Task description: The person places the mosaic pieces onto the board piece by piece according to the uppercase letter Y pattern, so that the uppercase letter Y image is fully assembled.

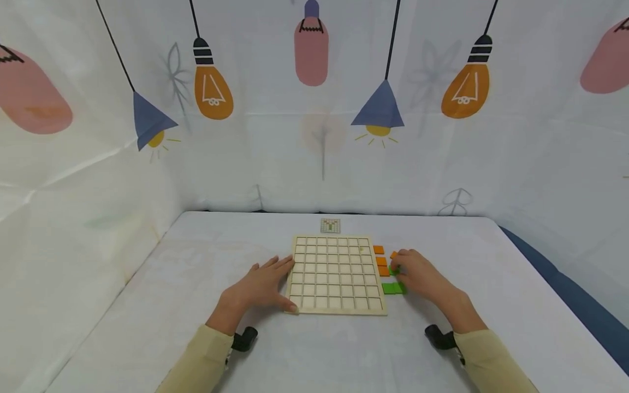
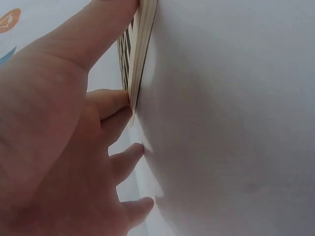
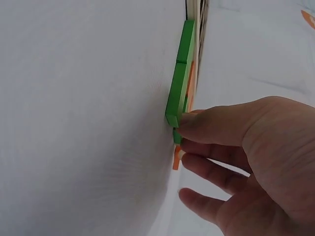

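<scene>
A pale wooden grid board (image 1: 336, 275) with square cells lies on the table. My left hand (image 1: 260, 283) rests against its left side, fingers spread, thumb at the near left corner. In the left wrist view the thumb and fingertips touch the rim of the board (image 2: 142, 54). Off the right side, my right hand (image 1: 417, 275) has its thumb and curled fingers at a green tile (image 3: 177, 136), which it appears to pinch; the fingertips partly hide it. Nearer me is a row of green tiles (image 1: 393, 288). Orange tiles (image 1: 381, 262) lie along the board's right edge.
Behind the board lies a small patterned card (image 1: 330, 225). White cloth covers the table (image 1: 196, 262), whose far edge meets a printed curtain (image 1: 275, 153). Another orange tile (image 1: 393, 255) sits just beyond the right fingers.
</scene>
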The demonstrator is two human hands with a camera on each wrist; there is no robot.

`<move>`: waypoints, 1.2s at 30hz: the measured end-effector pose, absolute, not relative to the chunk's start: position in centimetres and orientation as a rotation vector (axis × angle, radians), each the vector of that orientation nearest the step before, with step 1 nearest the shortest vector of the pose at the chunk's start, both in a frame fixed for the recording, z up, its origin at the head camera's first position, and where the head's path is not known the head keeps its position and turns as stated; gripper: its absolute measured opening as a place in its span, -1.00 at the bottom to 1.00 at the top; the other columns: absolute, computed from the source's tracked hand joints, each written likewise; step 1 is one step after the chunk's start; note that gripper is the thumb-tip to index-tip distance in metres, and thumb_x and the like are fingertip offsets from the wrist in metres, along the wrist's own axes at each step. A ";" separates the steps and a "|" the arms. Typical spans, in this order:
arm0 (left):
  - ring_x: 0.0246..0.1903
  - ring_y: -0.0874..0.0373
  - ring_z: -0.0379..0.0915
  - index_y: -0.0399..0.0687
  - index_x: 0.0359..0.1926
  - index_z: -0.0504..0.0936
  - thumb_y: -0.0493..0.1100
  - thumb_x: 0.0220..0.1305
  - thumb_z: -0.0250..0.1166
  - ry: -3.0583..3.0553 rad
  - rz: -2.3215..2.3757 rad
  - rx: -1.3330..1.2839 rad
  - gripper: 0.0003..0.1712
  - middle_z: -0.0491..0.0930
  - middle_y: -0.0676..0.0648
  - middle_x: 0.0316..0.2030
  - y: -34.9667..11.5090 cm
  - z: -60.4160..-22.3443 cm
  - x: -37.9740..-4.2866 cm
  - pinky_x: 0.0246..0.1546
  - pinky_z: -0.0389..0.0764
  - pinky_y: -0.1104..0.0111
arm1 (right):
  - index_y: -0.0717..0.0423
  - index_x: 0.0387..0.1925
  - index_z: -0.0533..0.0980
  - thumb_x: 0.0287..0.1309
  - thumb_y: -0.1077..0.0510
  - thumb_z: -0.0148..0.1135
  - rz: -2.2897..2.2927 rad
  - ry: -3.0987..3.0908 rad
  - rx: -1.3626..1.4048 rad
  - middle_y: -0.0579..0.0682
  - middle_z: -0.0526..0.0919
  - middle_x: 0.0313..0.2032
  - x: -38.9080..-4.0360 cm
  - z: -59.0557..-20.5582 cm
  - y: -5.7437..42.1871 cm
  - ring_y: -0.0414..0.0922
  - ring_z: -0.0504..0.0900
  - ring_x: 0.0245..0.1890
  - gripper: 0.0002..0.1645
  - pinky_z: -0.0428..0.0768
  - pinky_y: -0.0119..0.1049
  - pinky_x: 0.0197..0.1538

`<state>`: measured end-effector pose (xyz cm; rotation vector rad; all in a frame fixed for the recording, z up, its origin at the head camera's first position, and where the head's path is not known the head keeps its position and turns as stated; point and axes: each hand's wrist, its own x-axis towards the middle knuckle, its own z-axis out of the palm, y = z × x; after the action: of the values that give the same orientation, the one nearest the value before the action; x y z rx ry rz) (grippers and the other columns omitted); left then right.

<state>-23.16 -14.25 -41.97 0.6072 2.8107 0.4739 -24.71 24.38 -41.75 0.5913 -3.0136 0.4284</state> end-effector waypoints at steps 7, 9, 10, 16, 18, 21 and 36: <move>0.57 -0.08 -0.11 0.08 0.56 0.09 0.43 -0.18 0.51 2.818 0.441 0.582 0.35 0.04 0.10 0.57 -14.2 -42.0 -23.1 0.41 0.03 -0.33 | 0.11 -0.35 0.68 0.01 0.41 0.36 0.411 -3.021 0.576 -0.01 0.66 -0.25 -25.0 -41.5 24.0 -0.05 0.54 -0.18 -0.82 0.60 -0.04 0.02; 0.57 -0.08 -0.11 0.07 0.56 0.10 0.44 -0.18 0.51 2.816 0.444 0.580 0.35 0.04 0.09 0.57 -14.1 -41.9 -23.1 0.41 0.03 -0.33 | 0.10 -0.35 0.65 0.00 0.42 0.34 0.408 -3.028 0.565 -0.01 0.64 -0.26 -25.1 -41.6 24.0 -0.05 0.53 -0.20 -0.81 0.60 -0.05 0.00; 0.57 -0.08 -0.11 0.06 0.56 0.10 0.43 -0.18 0.52 2.814 0.447 0.578 0.35 0.05 0.08 0.56 -14.1 -41.8 -23.1 0.41 0.03 -0.33 | 0.09 -0.36 0.64 0.00 0.42 0.33 0.409 -3.033 0.558 -0.01 0.63 -0.27 -25.1 -41.6 24.0 -0.06 0.52 -0.21 -0.80 0.59 -0.06 -0.01; 0.57 -0.08 -0.11 0.07 0.55 0.11 0.44 -0.20 0.52 2.811 0.451 0.564 0.36 0.06 0.08 0.56 -14.0 -41.6 -23.0 0.41 0.03 -0.33 | 0.06 -0.38 0.54 -0.04 0.43 0.28 0.413 -3.061 0.524 -0.01 0.55 -0.32 -25.2 -41.7 23.9 -0.06 0.44 -0.25 -0.77 0.54 -0.13 -0.11; 0.57 -0.08 -0.11 0.06 0.55 0.12 0.44 -0.20 0.52 2.811 0.446 0.564 0.36 0.06 0.08 0.56 -14.0 -41.5 -23.0 0.41 0.04 -0.33 | 0.05 -0.38 0.53 -0.05 0.42 0.28 0.419 -3.067 0.511 -0.02 0.53 -0.33 -25.2 -41.7 23.9 -0.06 0.42 -0.26 -0.76 0.52 -0.15 -0.13; 0.57 -0.08 -0.10 0.05 0.55 0.12 0.44 -0.18 0.52 2.811 0.441 0.568 0.35 0.06 0.06 0.56 -13.9 -41.3 -23.0 0.41 0.06 -0.33 | 0.06 -0.37 0.53 -0.05 0.42 0.28 0.425 -3.063 0.512 -0.02 0.51 -0.35 -25.1 -41.6 23.9 -0.06 0.41 -0.26 -0.76 0.50 -0.16 -0.15; 0.57 -0.09 -0.11 0.03 0.55 0.12 0.40 -0.15 0.53 2.795 0.438 0.564 0.33 0.06 0.03 0.56 -13.8 -40.8 -22.9 0.41 0.05 -0.32 | 0.04 -0.38 0.55 -0.07 0.41 0.29 0.437 -2.997 0.572 -0.04 0.54 -0.33 -24.8 -41.6 24.0 -0.08 0.43 -0.25 -0.76 0.53 -0.13 -0.11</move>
<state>-22.89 -13.79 -40.79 0.5643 2.7946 0.4383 -24.76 23.98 -41.62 0.5722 -2.9970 0.4368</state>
